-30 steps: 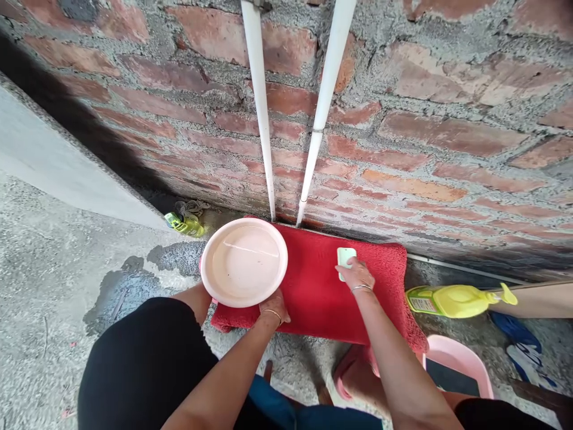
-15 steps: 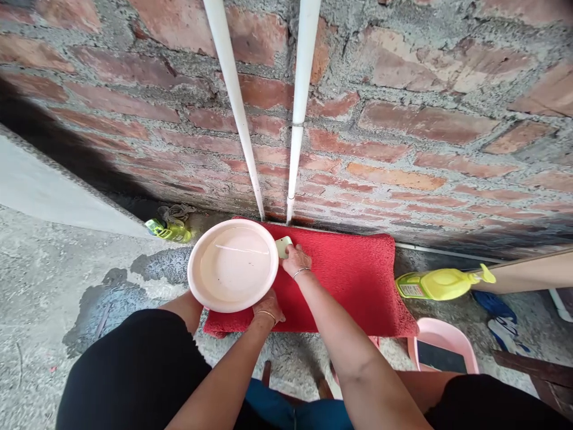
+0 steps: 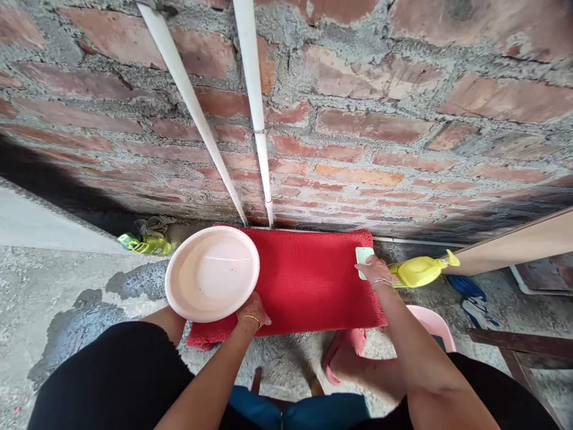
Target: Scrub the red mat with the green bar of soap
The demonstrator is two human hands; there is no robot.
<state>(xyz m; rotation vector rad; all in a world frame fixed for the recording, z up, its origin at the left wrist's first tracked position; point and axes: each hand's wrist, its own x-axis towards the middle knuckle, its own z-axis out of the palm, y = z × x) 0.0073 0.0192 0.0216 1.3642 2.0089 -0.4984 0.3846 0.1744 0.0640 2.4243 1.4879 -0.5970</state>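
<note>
A thick red mat (image 3: 308, 280), folded into a long pad, lies in front of me. On its left end rests a pale pink basin (image 3: 215, 272) holding some clear water. My left hand (image 3: 253, 308) presses on the mat beside the basin's near right rim, thumb stretched out to the right. The rim partly hides its other fingers. At the mat's far right end, my right hand (image 3: 375, 270) is closed around a pale green flat block (image 3: 364, 257) with rounded corners. The block lies against the red surface, and its underside is hidden.
A yellow pump bottle (image 3: 418, 272) lies right of the mat, near a pink tub (image 3: 432, 322) and a blue-and-white cloth (image 3: 477, 307). A yellow-green bottle (image 3: 152, 245) lies on the left. Behind stand a brick wall (image 3: 367, 125) and two white pipes (image 3: 259, 137).
My right hand has carried the pale green block from beside the basin to the mat's right end. My left hand stays beside the basin. The camera view has shifted slightly right.
</note>
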